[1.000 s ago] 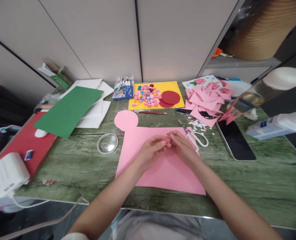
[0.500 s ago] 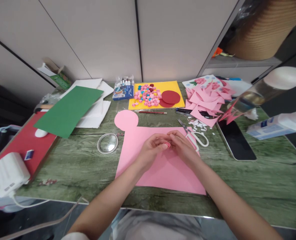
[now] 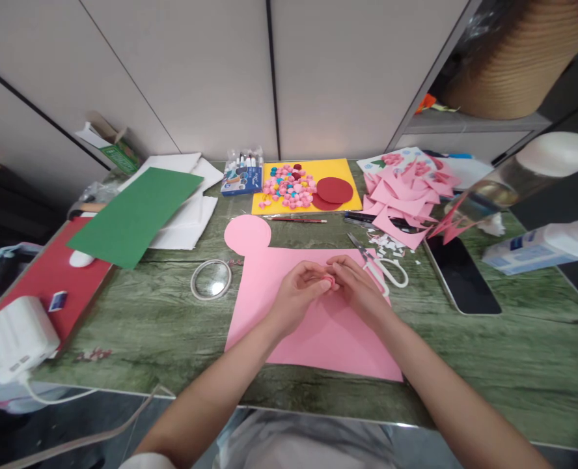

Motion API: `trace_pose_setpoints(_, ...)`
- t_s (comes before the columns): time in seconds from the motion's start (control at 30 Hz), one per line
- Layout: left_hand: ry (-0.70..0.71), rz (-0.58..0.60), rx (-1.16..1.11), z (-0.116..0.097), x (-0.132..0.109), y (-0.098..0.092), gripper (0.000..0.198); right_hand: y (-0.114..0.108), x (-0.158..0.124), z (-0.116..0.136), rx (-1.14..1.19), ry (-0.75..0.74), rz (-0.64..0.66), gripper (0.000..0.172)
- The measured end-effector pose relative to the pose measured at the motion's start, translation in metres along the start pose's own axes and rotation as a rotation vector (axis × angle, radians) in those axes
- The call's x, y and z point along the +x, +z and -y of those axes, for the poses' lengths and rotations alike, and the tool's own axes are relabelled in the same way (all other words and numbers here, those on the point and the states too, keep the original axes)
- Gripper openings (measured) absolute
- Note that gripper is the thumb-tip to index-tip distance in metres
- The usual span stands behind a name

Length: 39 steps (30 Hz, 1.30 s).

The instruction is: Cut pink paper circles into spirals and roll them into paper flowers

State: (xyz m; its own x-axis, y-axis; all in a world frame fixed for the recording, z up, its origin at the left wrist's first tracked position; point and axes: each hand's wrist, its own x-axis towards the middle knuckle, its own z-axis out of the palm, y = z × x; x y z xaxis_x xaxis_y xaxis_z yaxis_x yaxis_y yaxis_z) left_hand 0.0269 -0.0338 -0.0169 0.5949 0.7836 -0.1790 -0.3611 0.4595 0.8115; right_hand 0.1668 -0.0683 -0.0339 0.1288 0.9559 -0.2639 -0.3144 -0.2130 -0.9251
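Between my fingertips is a small pink paper roll [image 3: 329, 280], coiled with a redder edge and partly covered by the fingers. My left hand [image 3: 296, 296] pinches it between thumb and fingers. From the other side, my right hand [image 3: 360, 293] closes its fingertips on the same roll. Both hands are just above a large pink paper sheet [image 3: 264, 306] spread on the table. White-handled scissors [image 3: 384, 273] lie partly over the sheet's right edge, beside my right hand. Pink paper circles [image 3: 247, 234] overlap the sheet's upper left corner.
Small coloured pieces [image 3: 289, 189] and dark red circles [image 3: 335, 190] lie on a yellow sheet [image 3: 345, 169]. A tape roll [image 3: 211, 280] rests left of the pink sheet. Rightward are pink scraps [image 3: 401, 202], a phone [image 3: 462, 277] and a white bottle [image 3: 543, 244]. Green paper [image 3: 137, 218] is at left.
The pink roll shows a little more between my fingertips and seems slightly turned. Both hands stay in nearly the same place, and the objects on the table have not moved.
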Motion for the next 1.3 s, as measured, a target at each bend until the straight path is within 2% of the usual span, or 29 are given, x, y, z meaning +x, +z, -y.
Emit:
trace_pose_setpoints(0.33, 0.035, -0.005, 0.031, 0.0038, 0.0030, -0.0036, 0.013, 0.0001, -0.0005, 0.0002, -0.050, -0.002, -0.035, 0.029)
trace_pose_setpoints(0.6, 0.064, 0.014, 0.120, 0.0004, 0.0001, -0.0034, 0.023, -0.0007, -0.0014, 0.0000, 0.001, 0.015, 0.027, 0.021)
trace_pose_setpoints(0.83, 0.129, 0.014, 0.150, -0.0024, 0.0002, -0.0030, 0.030, -0.0026, 0.0001, -0.0033, -0.029, 0.015, 0.010, 0.024)
trace_pose_setpoints(0.97, 0.094, 0.006, 0.147, -0.0021, 0.0016, -0.0025, 0.035, -0.0023, -0.0006, -0.0024, -0.063, -0.003, 0.004, 0.026)
trace_pose_setpoints(1.17, 0.046, 0.004, 0.130, 0.0026, 0.0018, -0.0019, 0.017, -0.0022, -0.0005, -0.0002, -0.139, -0.036, -0.046, 0.031)
trace_pose_setpoints(1.3, 0.069, 0.005, 0.121, 0.0049, 0.0025, -0.0033, 0.015, -0.0030, 0.0003, -0.0018, -0.108, -0.040, -0.024, 0.027)
